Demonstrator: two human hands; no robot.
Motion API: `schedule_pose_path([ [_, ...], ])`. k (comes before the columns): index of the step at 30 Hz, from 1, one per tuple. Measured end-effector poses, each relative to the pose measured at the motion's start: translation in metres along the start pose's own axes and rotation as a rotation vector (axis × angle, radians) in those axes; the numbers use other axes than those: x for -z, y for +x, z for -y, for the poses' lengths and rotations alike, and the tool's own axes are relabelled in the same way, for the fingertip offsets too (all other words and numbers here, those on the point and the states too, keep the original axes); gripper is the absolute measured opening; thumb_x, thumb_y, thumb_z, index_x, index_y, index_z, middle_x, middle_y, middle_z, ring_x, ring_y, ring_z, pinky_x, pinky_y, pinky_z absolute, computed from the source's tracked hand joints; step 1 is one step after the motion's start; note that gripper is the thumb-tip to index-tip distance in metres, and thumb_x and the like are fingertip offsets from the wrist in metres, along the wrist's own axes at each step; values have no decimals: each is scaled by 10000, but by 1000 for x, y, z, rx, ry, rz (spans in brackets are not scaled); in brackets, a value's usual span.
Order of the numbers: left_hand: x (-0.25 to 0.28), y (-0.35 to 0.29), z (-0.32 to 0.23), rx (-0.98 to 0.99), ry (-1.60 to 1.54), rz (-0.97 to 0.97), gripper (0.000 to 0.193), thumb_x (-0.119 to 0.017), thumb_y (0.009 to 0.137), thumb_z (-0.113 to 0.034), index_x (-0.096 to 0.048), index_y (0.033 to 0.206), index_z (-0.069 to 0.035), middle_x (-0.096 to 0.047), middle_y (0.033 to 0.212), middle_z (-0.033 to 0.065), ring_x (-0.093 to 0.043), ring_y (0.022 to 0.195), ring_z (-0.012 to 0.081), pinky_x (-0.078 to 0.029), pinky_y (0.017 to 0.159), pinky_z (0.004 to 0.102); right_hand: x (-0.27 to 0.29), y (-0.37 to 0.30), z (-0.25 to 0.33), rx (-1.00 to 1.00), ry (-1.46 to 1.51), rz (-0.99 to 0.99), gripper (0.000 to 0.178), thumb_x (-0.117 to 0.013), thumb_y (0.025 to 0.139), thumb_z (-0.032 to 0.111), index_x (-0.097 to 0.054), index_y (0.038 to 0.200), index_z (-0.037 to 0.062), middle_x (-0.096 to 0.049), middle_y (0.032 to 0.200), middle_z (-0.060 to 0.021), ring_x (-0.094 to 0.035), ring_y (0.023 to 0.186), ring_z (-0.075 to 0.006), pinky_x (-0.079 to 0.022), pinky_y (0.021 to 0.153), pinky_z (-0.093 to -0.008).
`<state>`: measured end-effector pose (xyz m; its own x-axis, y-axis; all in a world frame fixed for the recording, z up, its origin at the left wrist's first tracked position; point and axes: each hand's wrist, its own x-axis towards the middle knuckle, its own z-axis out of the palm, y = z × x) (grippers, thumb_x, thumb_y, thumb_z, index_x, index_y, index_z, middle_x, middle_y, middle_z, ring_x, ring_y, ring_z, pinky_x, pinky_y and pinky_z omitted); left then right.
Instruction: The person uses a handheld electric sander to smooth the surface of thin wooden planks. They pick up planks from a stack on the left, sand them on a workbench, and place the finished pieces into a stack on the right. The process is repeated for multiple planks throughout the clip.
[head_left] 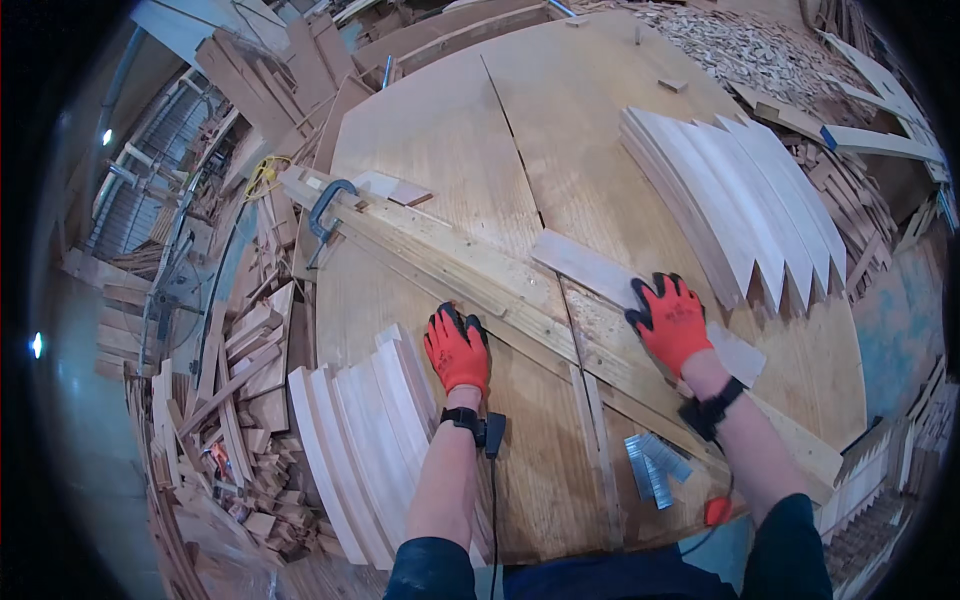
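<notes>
My left hand [458,352], in a red glove with black fingertips, rests at the near edge of a long wooden beam [470,270] that lies slantwise over the table. Its fingers point forward and hold nothing that I can see. My right hand [668,320], gloved alike, lies with spread fingers over a short pale board [585,262] along the beam's far side. The part of the board under the palm is hidden. A blue C-clamp [326,212] sits on the beam's far left end.
Stacked curved pale pieces [350,430] lie left of my left arm. Another stack with pointed ends [735,200] is at the right. Metal staple strips [652,468] lie on the wooden tabletop [420,130] near my right forearm. Wood scraps [265,500] heap beyond the left edge.
</notes>
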<state>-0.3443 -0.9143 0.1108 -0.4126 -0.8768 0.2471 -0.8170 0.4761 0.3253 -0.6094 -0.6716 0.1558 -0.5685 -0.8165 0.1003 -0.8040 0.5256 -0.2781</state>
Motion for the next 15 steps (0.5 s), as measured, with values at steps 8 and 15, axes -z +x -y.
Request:
schedule_pose_path([
  [8, -3, 5, 1, 20, 51, -31, 622, -557, 947, -282, -397, 1509, -69, -450, 1509, 206, -352, 1441, 382, -196, 1214, 513, -8, 23, -6, 24, 22, 172, 503, -737, 849, 356, -636, 1307, 176, -549, 1378, -97, -487, 1282, -322, -437, 1032, -468],
  [15, -14, 27, 5, -13, 59, -63, 623, -559, 944, -286, -401, 1503, -61, -464, 1488, 213, -371, 1420, 387, -215, 1195, 529, -21, 40, 3, -8, -34, 149, 534, -718, 872, 326, -583, 1364, 167, -525, 1432, -91, -479, 1302, -315, -414, 1049, -476],
])
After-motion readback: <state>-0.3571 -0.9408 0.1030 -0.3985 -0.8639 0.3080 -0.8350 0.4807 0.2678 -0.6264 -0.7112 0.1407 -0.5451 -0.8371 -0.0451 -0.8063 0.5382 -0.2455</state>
